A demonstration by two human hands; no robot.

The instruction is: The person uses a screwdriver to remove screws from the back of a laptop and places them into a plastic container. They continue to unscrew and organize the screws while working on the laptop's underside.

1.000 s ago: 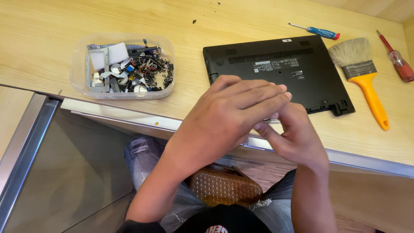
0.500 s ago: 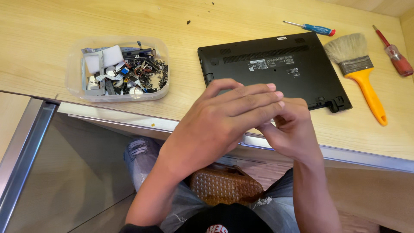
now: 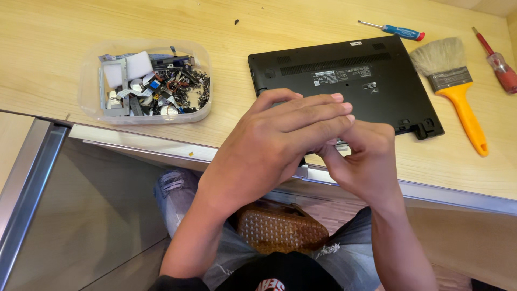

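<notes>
My left hand (image 3: 274,143) lies with straight, closed fingers over the fingertips of my right hand (image 3: 363,159), which is curled. Both meet above the near edge of a black laptop (image 3: 344,81) that lies bottom up on the wooden table (image 3: 269,27). A small pale bit (image 3: 340,144) shows between the fingers. Which hand grips it is hidden. The laptop's near left corner is covered by my left hand.
A clear plastic tub (image 3: 145,83) of several small screws and parts stands at the left. Right of the laptop lie a yellow-handled brush (image 3: 455,86), a blue-handled screwdriver (image 3: 396,31) and a red-handled one (image 3: 498,62). A metal rail (image 3: 447,191) edges the table.
My hands stay pressed together in the same place over the laptop's near edge. Only the view has drifted slightly.
</notes>
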